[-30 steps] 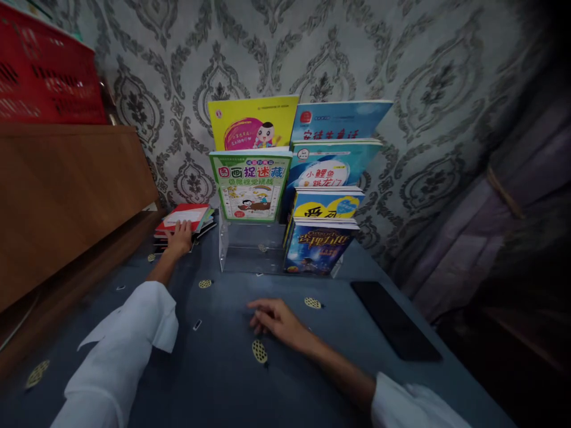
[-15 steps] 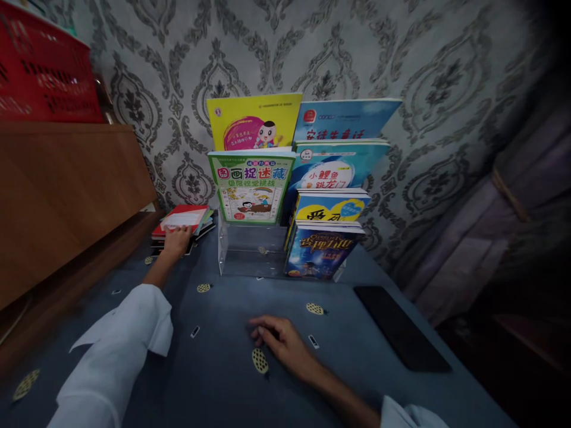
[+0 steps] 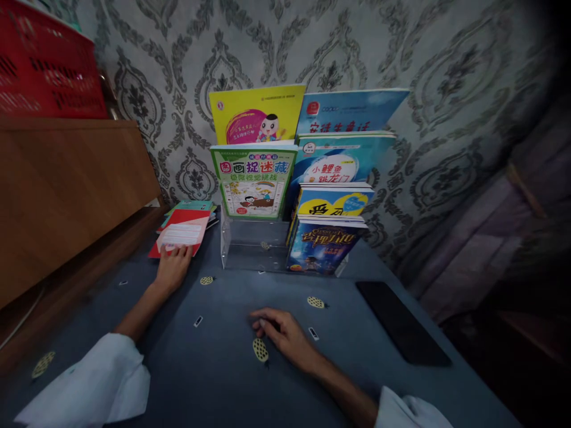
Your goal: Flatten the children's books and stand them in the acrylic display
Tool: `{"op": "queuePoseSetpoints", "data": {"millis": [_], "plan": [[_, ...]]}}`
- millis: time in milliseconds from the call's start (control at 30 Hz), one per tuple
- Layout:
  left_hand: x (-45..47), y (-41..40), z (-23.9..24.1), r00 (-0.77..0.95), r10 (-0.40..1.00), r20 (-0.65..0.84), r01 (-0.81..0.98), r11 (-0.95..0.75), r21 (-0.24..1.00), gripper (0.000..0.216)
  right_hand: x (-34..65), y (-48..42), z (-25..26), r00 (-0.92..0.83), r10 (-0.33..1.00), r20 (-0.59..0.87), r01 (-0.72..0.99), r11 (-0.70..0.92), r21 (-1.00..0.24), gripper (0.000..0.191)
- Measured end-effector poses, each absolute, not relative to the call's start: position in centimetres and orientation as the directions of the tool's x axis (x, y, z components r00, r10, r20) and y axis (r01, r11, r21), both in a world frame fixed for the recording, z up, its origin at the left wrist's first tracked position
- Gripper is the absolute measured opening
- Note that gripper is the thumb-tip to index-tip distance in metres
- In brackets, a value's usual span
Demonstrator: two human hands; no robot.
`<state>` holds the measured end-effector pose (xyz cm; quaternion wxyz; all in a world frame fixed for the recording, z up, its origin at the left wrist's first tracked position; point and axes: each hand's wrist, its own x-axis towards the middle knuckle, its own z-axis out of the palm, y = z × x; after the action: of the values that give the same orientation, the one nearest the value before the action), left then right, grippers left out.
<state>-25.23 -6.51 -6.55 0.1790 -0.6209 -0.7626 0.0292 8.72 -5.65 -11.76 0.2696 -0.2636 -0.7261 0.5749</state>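
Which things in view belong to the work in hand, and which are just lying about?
Seemingly in the work:
red booklet, under the left hand
booklets behind it
transparent stand and its books

Apparently lying about:
flat black slab
red basket

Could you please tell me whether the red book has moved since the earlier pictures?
Yes: judged against the clear rack, the red book has come towards the person, partly off the pile.

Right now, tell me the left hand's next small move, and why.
I'd probably have the left hand secure its grip on the near end of the red book before any lift: its fingers lie on the cover there, the thumb's hold is hidden, and other books show beyond the far edge, possibly underneath.
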Motion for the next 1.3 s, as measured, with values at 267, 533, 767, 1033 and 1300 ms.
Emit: {"op": "queuePoseSetpoints", "data": {"millis": [267,533,767,1033,1300], "plan": [[-19.6,-15.1,-5.5,-0.115,0.993,-0.009,0.963,0.109,-0.246,0.052,8.7,-5.5,-12.0,-0.724,0.686,0.076,0.08,0.193,-0.978,0.038],[-23.6,-14.3,-4.1,-0.073,0.993,-0.095,0.974,0.092,0.209,0.052,8.7,-5.5,-12.0,-0.723,0.685,0.087,0.071,0.199,-0.977,0.035],[-29.0,-8.1,-9.6,-0.283,0.956,0.078,0.959,0.283,0.012,0.059,8.6,-5.5,-11.9,-0.719,0.687,0.102,0.072,0.22,-0.973,0.035],[-28.8,-9.9,-11.6,-0.223,0.969,0.109,0.973,0.228,-0.034,0.057,8.6,-5.8,-12.2,-0.699,0.704,0.129,0.091,0.266,-0.96,0.033],[-22.0,-13.3,-8.9,-0.292,0.953,0.085,0.923,0.304,-0.235,0.054,9.1,-6.9,-11.4,-0.615,0.691,0.381,0.162,0.583,-0.796,0.031]]}}
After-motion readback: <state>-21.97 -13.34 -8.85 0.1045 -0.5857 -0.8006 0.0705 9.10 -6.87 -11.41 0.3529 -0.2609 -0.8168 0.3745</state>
